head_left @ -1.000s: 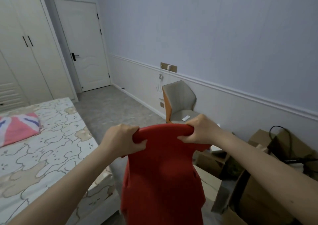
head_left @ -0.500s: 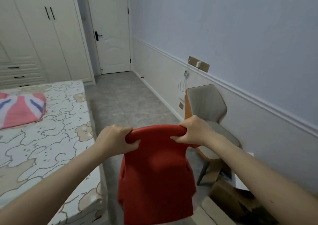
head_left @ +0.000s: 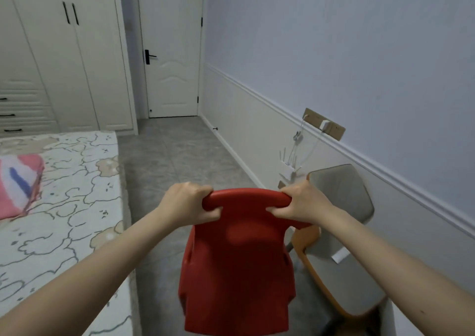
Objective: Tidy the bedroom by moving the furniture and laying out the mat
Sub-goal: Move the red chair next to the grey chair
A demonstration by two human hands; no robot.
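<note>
1. Head view, grip. The red plastic chair (head_left: 237, 263) is held out in front of the person, in the lower centre of the view. The left hand (head_left: 189, 203) grips the left end of the curved top rail of its backrest. The fingers curl over the top and the thumb tucks under the rail.
2. The right hand (head_left: 302, 202) grips the right end of the same rail in the same way, knuckles up, thumb pressed beneath the rim. Both hands are closed firmly on the chair, with bare red rail between them.
3. Orientation. The back of the backrest faces the camera. The chair's long axis runs from the rail down and away toward the bottom of the view. Its legs are out of sight, so floor contact cannot be told.
4. Surroundings, left. A bed (head_left: 59, 207) with a cream patterned cover lies just beside the chair. A red, white and blue pillow (head_left: 19, 184) lies on it at the frame edge.
5. Surroundings, right. A grey chair (head_left: 339, 233) with an orange shell stands against the wall, just beside the red chair. Cables (head_left: 295, 156) hang from a wall socket plate (head_left: 325, 127) above it.
6. Ahead. Grey floor (head_left: 174, 161) runs to a white door (head_left: 171, 45), with a wardrobe (head_left: 64, 53) to its left.
</note>
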